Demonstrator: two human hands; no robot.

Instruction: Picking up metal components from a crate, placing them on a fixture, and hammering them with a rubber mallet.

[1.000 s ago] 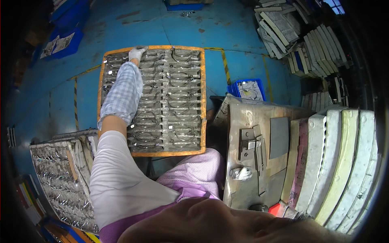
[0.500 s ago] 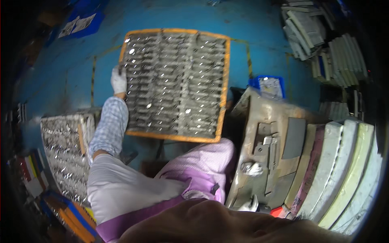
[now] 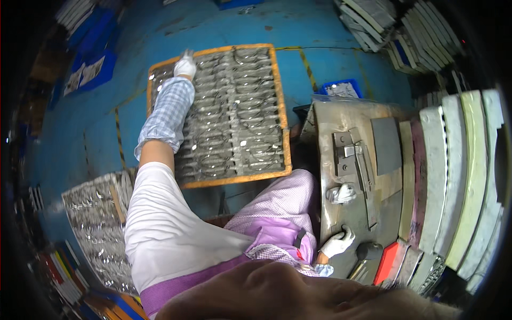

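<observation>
A large tray [image 3: 229,180] with an orange rim lies in front of me, filled with rows of shiny, looped metal pieces that I cannot name for sure. Across its left side stretches my left arm. My left hand [image 3: 185,65], in a white glove, is closed at the tray's far rim, fingertips over the edge. At the right, my gloved right hand [image 3: 337,242] rests above the metal-topped bench [image 3: 341,213], fingers loosely apart and holding nothing. Near it on the bench lie a crumpled white cloth or glove [image 3: 341,193] and a metal fixture [image 3: 346,152] with long bars.
A second tray of metal pieces [image 3: 98,229] stands at the left. Beside my right hand is a dark-headed mallet-like tool [image 3: 368,250]. Pale curved slabs [image 3: 453,176] line the bench's right side. A blue bin [image 3: 341,89] sits beyond the bench.
My left hand has gone from the tray's left edge to its far rim. My right hand has come further into view over the bench. The whole view has shifted.
</observation>
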